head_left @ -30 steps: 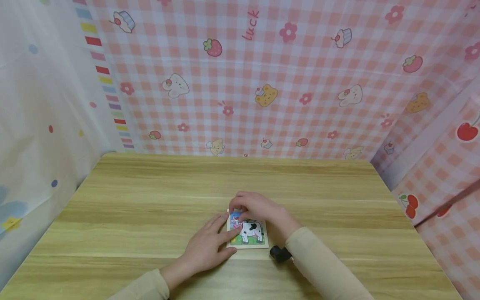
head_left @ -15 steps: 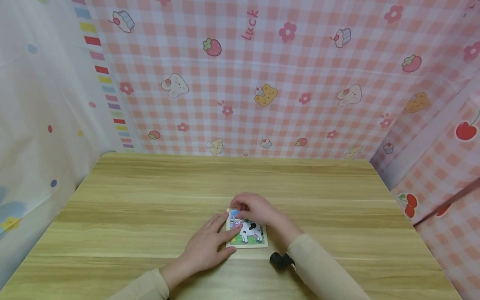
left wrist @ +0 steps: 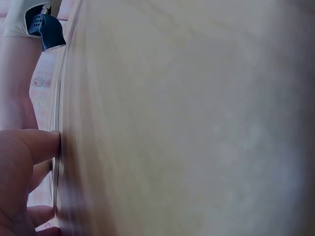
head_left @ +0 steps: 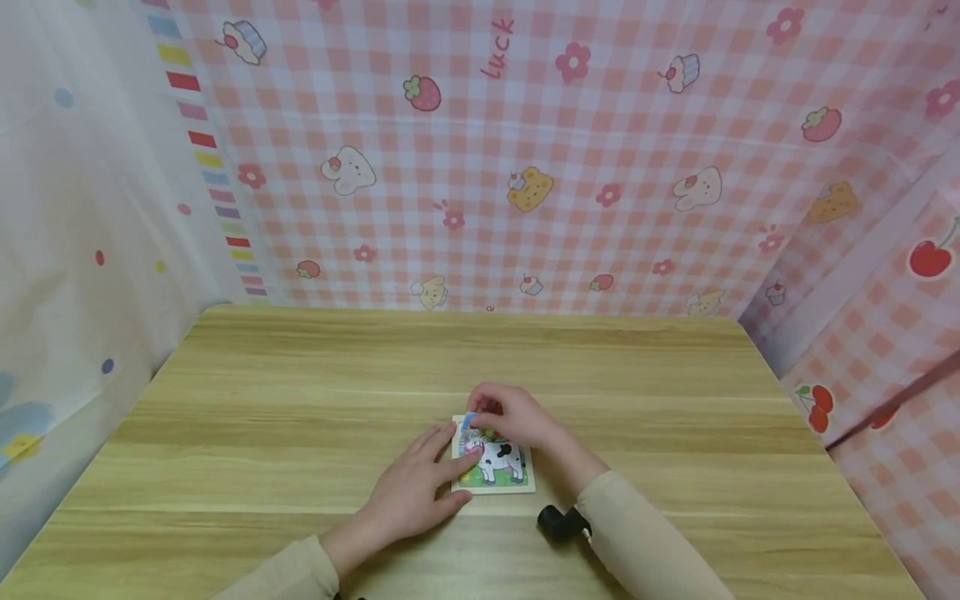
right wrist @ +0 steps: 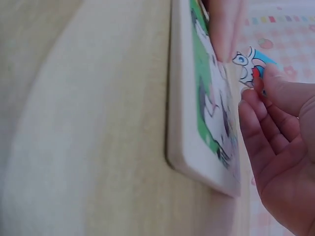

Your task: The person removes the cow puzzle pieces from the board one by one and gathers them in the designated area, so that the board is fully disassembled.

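1. The right hand point(head_left: 513, 417) held a small flat puzzle piece, printed blue, white and red point(right wrist: 260, 54), in a narrow pinch between thumb and fingers.
2. That piece was above the far left part of a small, squarish, pale-framed wooden puzzle board with a black-and-white cow picture point(head_left: 498, 490), which lay flat on the light, wood-grained tabletop point(head_left: 337, 392).
3. The key relation appeared to be the height and angle between piece and board: the right wrist view showed the piece raised off the picture, its printed face tilted out of the board's plane.
4. The piece's long axis could not be told, since the fingers hid part of it; the board had no clearly longer side.
5. The left hand point(head_left: 412, 487) was spread wide, fingers straight: its index finger reached over the cow, the thumb lay at the near left corner, and the other fingertips were at the left edge.
6. The right hand was thus the nearer one to the piece, reaching in from the board's right and far side; the left lay to the board's left, its index fingertip near the piece.
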Tool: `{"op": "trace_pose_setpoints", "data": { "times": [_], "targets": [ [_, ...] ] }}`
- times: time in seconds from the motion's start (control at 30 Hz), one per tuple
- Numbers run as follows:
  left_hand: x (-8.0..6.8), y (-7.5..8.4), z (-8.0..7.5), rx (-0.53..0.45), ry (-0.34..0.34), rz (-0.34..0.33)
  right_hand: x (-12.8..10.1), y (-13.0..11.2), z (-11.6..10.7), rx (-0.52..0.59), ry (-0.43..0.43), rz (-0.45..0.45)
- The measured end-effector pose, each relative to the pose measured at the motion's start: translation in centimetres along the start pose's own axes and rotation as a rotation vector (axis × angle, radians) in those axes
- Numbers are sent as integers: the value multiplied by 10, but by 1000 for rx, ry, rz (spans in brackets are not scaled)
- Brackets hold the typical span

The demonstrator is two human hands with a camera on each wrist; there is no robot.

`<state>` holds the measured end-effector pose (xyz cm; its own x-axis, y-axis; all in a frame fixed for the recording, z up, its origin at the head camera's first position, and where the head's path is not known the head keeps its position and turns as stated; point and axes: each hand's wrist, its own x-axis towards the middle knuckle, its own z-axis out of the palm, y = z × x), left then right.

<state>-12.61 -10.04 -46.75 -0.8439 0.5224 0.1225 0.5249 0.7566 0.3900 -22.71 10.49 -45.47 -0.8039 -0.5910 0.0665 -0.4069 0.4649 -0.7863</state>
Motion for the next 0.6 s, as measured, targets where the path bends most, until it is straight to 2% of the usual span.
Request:
{"op": "trace_pose_setpoints", "data": {
  "times": [0.2,0.37,0.47,0.6],
  "targets": [
    [1,1,-3,-26,6,-12,-14,3,-11,69,78,2],
    [1,-3,-3,-39,-39,-30,-36,10,-26,92,132,10],
    [2,-6,-5,-78,-60,-35,-51,16,-35,79,167,29],
    [8,-8,-10,-150,-40,-26,-71,25,-47,96,202,51]
  ]
}}
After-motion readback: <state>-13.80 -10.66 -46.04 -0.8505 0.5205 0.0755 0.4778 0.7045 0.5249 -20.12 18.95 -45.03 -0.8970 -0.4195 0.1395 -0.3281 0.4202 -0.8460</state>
